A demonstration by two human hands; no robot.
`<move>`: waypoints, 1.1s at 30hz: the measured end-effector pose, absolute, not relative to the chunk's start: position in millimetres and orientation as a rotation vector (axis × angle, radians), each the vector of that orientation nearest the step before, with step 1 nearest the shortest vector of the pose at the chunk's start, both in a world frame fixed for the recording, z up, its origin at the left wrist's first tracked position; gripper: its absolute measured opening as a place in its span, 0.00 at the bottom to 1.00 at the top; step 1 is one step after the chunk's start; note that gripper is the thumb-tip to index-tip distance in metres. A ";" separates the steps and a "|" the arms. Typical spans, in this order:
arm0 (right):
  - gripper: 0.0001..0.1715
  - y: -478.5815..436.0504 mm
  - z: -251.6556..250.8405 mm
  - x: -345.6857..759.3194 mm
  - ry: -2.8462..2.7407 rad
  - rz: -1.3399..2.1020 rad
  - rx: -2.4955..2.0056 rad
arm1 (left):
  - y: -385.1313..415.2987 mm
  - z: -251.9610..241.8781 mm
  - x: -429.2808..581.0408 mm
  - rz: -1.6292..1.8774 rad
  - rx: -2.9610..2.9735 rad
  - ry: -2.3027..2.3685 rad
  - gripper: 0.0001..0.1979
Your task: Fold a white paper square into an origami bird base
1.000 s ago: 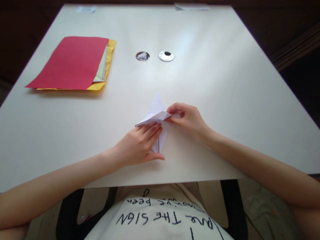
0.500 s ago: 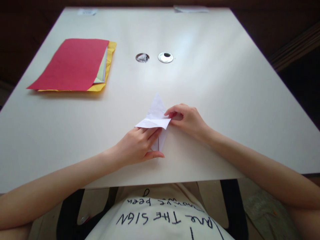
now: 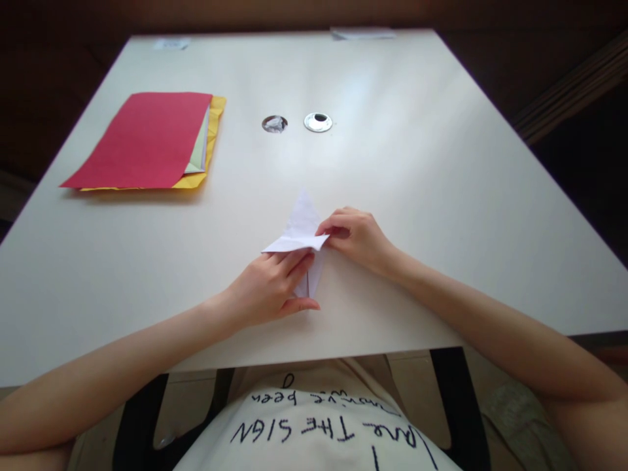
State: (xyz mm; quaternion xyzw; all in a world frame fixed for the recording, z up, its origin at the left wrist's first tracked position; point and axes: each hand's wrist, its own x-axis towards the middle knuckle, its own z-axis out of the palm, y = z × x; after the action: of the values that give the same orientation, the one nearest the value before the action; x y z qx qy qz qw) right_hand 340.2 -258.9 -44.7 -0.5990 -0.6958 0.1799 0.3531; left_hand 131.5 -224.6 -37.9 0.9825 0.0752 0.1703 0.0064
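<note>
A folded white paper [image 3: 303,219] lies near the front middle of the table, with a pointed tip at its far end and a raised flap across its middle. My left hand [image 3: 279,281] rests on its lower part, fingers spread and fingertips partly under the flap, thumb by the near end. At the flap's right corner, my right hand [image 3: 350,232] pinches the paper between thumb and fingers.
On the white table [image 3: 417,176], a red sheet [image 3: 142,140] lies over yellow paper [image 3: 214,131] at the left. Two round holes, one with a metal ring [image 3: 318,122], are beyond the hands. White papers [image 3: 363,34] sit at the far edge.
The view has tilted slightly, so the table and its things appear a little lower. My right thumb and fingers have drawn closer together at the flap's corner. My left hand keeps its place on the paper.
</note>
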 end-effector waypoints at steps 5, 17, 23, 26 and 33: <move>0.07 -256.8 -44.8 334.2 -1.805 0.513 -1.484 | -223.4 -38.2 131.7 0.565 3.071 0.235 0.32; 0.09 -260.7 -28.0 332.0 -1.754 0.843 -1.613 | -226.1 -18.2 126.7 1.026 2.914 0.202 0.05; 0.06 -270.1 -14.2 327.3 -1.562 1.346 -1.560 | -220.6 3.7 122.8 1.015 2.440 0.645 0.23; 0.06 -273.1 -5.0 325.0 -1.453 1.557 -1.524 | -217.6 14.0 126.7 0.511 2.107 0.721 0.18; 0.06 -271.2 18.7 323.0 -1.552 1.469 -1.587 | -208.7 38.0 145.6 0.207 1.683 0.849 0.11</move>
State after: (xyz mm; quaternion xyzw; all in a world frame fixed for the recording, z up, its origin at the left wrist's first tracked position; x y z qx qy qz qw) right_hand 323.0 -271.2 18.7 -0.5791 -0.5664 0.5361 0.2378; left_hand 145.6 -208.7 38.0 0.7209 0.3638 0.0885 0.5831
